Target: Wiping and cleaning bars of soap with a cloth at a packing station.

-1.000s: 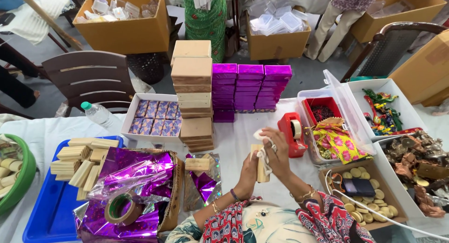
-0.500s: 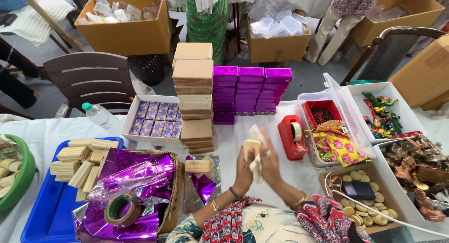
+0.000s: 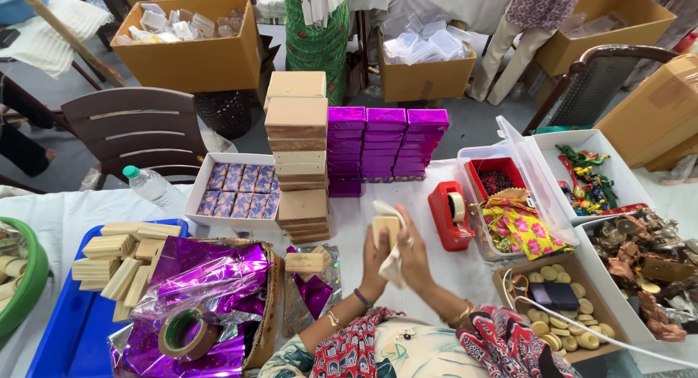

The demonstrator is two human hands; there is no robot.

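The white-clothed table (image 3: 436,196) stretches left to right, with the person seated at its near edge. Far of the hands stand a tall stack of plain wooden boxes (image 3: 297,156) and, to its right, rows of shiny purple foil-wrapped boxes (image 3: 385,142); a red tape dispenser (image 3: 449,214) sits just right of the hands. Both hands meet near the table's middle. The left hand (image 3: 375,258) and right hand (image 3: 414,256) are each clamped on a small pale wooden block (image 3: 386,229), a white cloth (image 3: 392,265) bunched between the palms. The block stands upright, its long axis pointing away from the person, above both grips and equally close to each.
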